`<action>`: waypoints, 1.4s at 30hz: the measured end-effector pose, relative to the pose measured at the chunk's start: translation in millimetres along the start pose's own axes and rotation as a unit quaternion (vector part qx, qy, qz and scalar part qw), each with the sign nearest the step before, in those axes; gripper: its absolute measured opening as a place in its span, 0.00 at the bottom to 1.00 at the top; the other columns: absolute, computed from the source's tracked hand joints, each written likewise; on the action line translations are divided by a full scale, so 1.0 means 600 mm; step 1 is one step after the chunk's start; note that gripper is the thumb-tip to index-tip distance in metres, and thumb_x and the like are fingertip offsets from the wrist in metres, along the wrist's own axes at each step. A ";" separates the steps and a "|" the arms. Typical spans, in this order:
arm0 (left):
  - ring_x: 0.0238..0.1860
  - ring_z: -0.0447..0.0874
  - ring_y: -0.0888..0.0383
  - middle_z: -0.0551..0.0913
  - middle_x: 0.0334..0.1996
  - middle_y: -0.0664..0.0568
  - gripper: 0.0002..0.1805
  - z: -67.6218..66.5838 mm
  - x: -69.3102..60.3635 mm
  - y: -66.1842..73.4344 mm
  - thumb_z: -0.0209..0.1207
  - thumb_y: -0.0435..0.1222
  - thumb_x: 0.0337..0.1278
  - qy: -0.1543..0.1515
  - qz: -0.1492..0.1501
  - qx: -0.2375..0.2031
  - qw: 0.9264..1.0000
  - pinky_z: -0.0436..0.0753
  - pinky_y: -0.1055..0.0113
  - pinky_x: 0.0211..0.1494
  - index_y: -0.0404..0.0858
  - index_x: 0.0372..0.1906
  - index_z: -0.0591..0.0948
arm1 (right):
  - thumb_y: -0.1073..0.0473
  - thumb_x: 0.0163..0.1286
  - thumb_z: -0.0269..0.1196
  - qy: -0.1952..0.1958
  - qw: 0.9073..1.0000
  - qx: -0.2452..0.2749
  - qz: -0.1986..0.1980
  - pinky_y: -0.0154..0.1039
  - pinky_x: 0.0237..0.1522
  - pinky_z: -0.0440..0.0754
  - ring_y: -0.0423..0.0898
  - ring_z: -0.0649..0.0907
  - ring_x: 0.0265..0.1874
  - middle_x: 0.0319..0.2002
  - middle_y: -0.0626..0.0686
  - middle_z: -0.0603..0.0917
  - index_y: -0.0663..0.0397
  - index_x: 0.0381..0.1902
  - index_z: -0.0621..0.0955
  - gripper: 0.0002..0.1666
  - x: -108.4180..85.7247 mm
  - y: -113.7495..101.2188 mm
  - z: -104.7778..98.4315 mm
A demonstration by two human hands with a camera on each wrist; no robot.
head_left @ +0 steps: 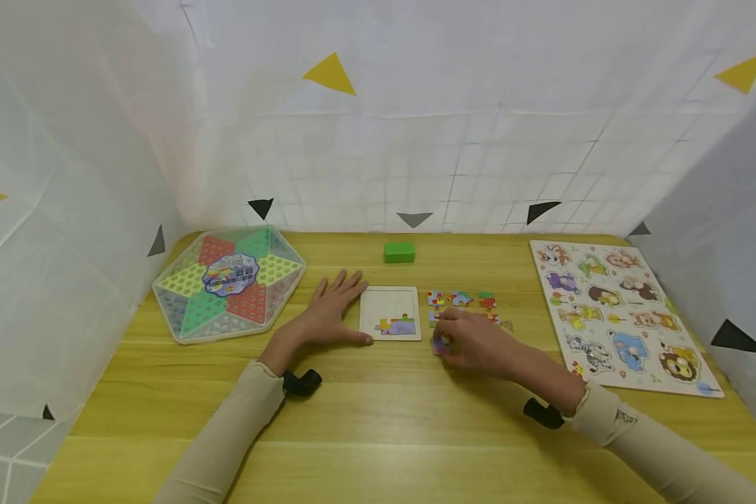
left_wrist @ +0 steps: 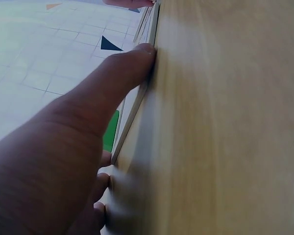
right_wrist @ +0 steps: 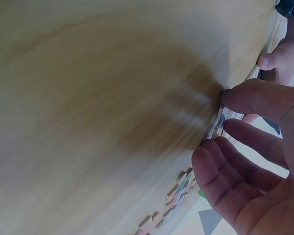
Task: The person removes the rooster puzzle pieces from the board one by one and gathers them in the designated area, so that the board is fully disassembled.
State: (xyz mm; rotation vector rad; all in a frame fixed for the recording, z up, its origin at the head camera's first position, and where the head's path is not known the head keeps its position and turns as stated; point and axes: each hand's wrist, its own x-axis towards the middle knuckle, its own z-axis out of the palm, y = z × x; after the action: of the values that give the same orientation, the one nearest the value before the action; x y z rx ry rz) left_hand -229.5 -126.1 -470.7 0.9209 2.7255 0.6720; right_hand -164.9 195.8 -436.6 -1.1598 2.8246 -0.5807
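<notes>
A small white puzzle tray (head_left: 384, 301) lies on the table with a few joined jigsaw pieces (head_left: 398, 326) along its lower edge. My left hand (head_left: 330, 315) is spread at the tray's left side; its thumb touches the lower edge, plain in the left wrist view. Right of the tray, my right hand (head_left: 481, 343) pinches a purplish jigsaw piece (head_left: 439, 345) between thumb and index finger, low at the tabletop. The fingers partly cover that piece. Loose jigsaw pieces (head_left: 461, 299) lie in rows just beyond the right hand, some hidden under it.
A green block (head_left: 400, 253) sits behind the tray. At the left lies a hexagonal Chinese checkers board (head_left: 201, 308); at the right, a wooden animal peg puzzle (head_left: 605, 318). White sheeting (head_left: 378, 161) rises behind the wooden table (head_left: 390, 434).
</notes>
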 end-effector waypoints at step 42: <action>0.79 0.32 0.45 0.43 0.81 0.49 0.64 0.002 0.000 -0.003 0.64 0.71 0.45 0.006 0.004 0.008 1.000 0.32 0.42 0.75 0.43 0.81 0.52 | 0.60 0.61 0.72 -0.013 0.999 -0.002 -0.030 0.40 0.37 0.80 0.45 0.81 0.34 0.40 0.51 0.82 0.54 0.44 0.86 0.13 0.106 -0.043 0.004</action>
State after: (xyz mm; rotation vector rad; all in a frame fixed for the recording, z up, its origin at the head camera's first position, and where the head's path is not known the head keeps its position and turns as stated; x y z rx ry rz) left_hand -230.2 -126.7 -472.8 0.9346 2.7428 0.6611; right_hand -193.3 134.6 -422.5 -1.2465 2.7796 -0.5600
